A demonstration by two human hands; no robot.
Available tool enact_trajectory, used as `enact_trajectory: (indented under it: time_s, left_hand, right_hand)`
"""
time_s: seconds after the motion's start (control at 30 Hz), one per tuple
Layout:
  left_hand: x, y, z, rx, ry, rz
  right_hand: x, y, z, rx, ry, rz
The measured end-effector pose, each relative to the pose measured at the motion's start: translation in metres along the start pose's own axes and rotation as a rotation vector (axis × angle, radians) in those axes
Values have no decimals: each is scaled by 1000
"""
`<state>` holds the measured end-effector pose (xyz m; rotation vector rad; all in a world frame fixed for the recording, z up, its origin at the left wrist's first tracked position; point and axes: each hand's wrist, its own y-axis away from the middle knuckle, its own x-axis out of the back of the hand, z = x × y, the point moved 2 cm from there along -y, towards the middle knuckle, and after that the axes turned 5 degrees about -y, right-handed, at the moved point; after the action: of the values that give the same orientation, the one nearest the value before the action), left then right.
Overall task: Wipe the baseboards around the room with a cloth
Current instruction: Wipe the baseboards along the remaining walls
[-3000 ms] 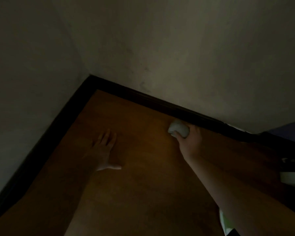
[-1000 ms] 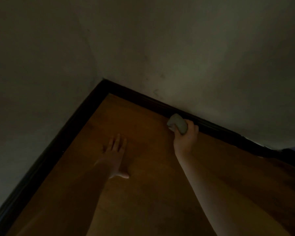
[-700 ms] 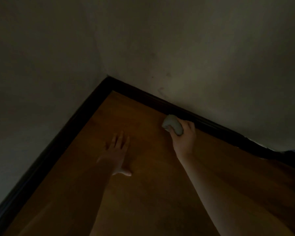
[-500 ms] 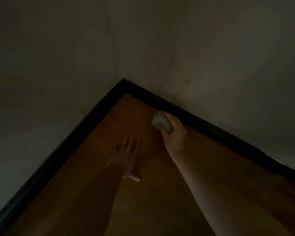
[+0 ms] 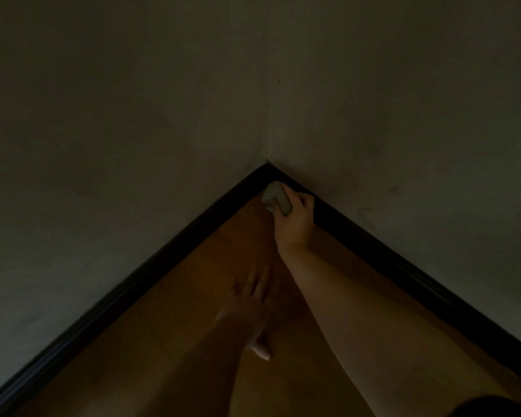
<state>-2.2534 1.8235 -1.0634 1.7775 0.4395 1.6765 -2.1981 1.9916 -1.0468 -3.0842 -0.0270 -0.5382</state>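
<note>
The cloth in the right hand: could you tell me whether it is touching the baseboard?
Touching. The head view shows the cloth gripped by the right hand, its top edge meeting the black baseboard beside the corner.

Hemmed in at the corner by two walls (image 5: 373,100) and black baseboard (image 5: 388,260). Open floor (image 5: 169,332) toward the near left, partly taken by flat left hand (image 5: 250,299).
</note>
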Motion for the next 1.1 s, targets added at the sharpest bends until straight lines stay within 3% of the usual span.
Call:
enact_trajectory:
  time_s: [0.3,0.6,1.1]
  left_hand:
    - [-4,-3,0,4,-32,2]
    - [-8,-6,-1,12,-55,0]
    - [-4,-1,-2,30,-8,2]
  right_hand:
    - [-41,-23,-18,-182,-41,46]
    - [-32,-31,-26,-303,-140,104]
    - [94,35,18,-279,-68,268]
